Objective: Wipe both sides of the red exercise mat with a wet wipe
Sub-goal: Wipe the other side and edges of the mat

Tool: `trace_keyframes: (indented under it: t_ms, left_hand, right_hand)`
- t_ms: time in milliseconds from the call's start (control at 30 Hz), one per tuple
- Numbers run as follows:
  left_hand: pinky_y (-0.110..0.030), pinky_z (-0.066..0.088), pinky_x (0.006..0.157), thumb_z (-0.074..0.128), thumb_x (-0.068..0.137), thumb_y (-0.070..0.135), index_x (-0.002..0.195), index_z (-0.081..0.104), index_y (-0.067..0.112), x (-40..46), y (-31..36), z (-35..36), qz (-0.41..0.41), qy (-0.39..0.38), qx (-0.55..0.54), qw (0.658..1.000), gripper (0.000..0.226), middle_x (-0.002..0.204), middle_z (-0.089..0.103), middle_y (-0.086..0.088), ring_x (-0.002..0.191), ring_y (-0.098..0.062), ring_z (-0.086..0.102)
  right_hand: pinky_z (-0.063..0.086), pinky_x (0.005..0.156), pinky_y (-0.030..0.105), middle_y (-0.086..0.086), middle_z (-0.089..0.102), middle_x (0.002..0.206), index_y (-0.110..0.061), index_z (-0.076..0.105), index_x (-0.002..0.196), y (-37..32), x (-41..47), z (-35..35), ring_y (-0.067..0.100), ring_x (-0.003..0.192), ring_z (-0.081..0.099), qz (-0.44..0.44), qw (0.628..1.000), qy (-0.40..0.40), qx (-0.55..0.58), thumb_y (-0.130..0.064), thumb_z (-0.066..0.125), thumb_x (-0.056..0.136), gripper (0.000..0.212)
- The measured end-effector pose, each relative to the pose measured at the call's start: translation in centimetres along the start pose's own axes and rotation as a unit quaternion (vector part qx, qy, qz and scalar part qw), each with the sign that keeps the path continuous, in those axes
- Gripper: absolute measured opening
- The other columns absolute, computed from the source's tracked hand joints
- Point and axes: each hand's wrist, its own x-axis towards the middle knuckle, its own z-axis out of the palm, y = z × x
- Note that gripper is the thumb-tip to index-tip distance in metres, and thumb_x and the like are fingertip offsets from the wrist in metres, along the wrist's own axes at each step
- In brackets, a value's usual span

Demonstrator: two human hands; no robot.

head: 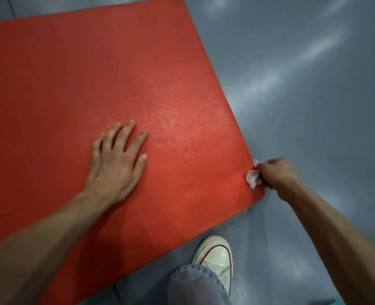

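The red exercise mat (72, 84) lies flat on a grey floor and fills the left and middle of the view. My left hand (116, 164) rests flat on it with fingers spread, palm down. At the mat's right edge, near its near corner, my right hand (274, 175) grips a crumpled white wet wipe (253, 178) and holds it against the mat's edge. A damp sheen shows on the mat surface just beyond my left fingers.
Glossy grey floor (314, 95) surrounds the mat to the right and front. My white sneaker (215, 258) and a jeans-clad knee (195, 285) are just off the mat's near edge. A floor seam (10, 7) shows at the top left.
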Motion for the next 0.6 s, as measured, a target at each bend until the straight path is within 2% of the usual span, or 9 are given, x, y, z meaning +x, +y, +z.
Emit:
trace_keyframes:
  t_ms: [100, 200, 333, 400, 467, 533, 600]
  left_hand:
    - [-0.059, 0.026, 0.112, 0.037, 0.098, 0.048, 0.151, 0.047, 0.027, 0.9, -0.9, -0.1, -0.001, 0.005, 0.006, 1.000, 0.057, 0.162, 0.034, -0.009, 0.146, -0.037, 0.031]
    - [-0.061, 0.030, 0.107, 0.038, 0.098, 0.047, 0.149, 0.048, 0.025, 1.8, -1.0, 0.0, -0.006, 0.028, 0.009, 1.000, 0.057, 0.159, 0.037, -0.008, 0.140, -0.037, 0.035]
    - [-0.058, 0.025, 0.112, 0.038, 0.099, 0.046, 0.151, 0.045, 0.023, 4.2, -3.2, -0.8, -0.032, 0.058, 0.003, 0.998, 0.058, 0.161, 0.035, -0.010, 0.145, -0.037, 0.031]
    - [-0.058, 0.021, 0.116, 0.036, 0.098, 0.048, 0.153, 0.043, 0.022, 5.0, -4.5, -1.1, -0.051, 0.064, -0.005, 0.997, 0.061, 0.163, 0.032, -0.012, 0.148, -0.037, 0.027]
    - [-0.057, 0.018, 0.118, 0.035, 0.098, 0.049, 0.154, 0.040, 0.021, 5.3, -5.0, -1.0, -0.057, 0.066, 0.001, 0.996, 0.063, 0.164, 0.029, -0.012, 0.150, -0.036, 0.025]
    - [-0.056, 0.016, 0.119, 0.035, 0.098, 0.049, 0.154, 0.039, 0.022, 5.4, -4.8, -0.7, -0.059, 0.064, 0.009, 0.996, 0.063, 0.165, 0.028, -0.011, 0.151, -0.035, 0.023]
    - [-0.056, 0.016, 0.119, 0.037, 0.097, 0.048, 0.154, 0.040, 0.022, 5.5, -4.8, -0.7, -0.062, 0.067, 0.006, 0.996, 0.062, 0.164, 0.029, -0.011, 0.151, -0.035, 0.023]
  right_hand:
    - [0.026, 0.033, 0.017, 0.022, 0.061, 0.064, -0.001, 0.067, 0.075, -4.5, 1.9, 0.8, 0.018, 0.031, 0.044, -0.007, 0.998, -0.015, 0.060, -0.023, 0.059, 0.099, 0.034]
    - [0.027, 0.036, 0.020, 0.027, 0.063, 0.067, -0.002, 0.068, 0.080, -7.6, 3.0, 0.9, 0.022, 0.038, 0.044, -0.028, 0.996, -0.036, 0.071, -0.018, 0.053, 0.097, 0.028]
    - [0.033, 0.038, 0.022, 0.015, 0.060, 0.050, -0.004, 0.065, 0.059, -5.3, 1.4, -0.3, 0.022, 0.037, 0.047, -0.030, 0.999, -0.023, -0.033, -0.026, 0.056, 0.095, 0.043]
    - [0.037, 0.038, 0.022, 0.010, 0.059, 0.045, -0.008, 0.061, 0.058, -4.3, 0.3, -0.3, 0.022, 0.037, 0.051, -0.019, 0.998, -0.011, -0.062, -0.030, 0.055, 0.096, 0.045]
    - [0.048, 0.047, 0.028, 0.010, 0.062, 0.049, -0.007, 0.061, 0.059, -5.8, 0.9, 0.5, 0.023, 0.045, 0.061, -0.042, 0.997, 0.021, -0.058, -0.029, 0.056, 0.095, 0.043]
    - [0.055, 0.058, 0.038, 0.016, 0.067, 0.060, -0.004, 0.066, 0.063, -9.1, 2.7, 1.5, 0.031, 0.061, 0.068, -0.058, 0.997, 0.053, -0.019, -0.025, 0.057, 0.089, 0.034]
    - [0.051, 0.050, 0.036, 0.020, 0.069, 0.065, -0.001, 0.069, 0.067, -13.6, 4.3, 2.4, 0.032, 0.060, 0.067, -0.068, 0.996, 0.052, 0.022, -0.023, 0.055, 0.082, 0.030]
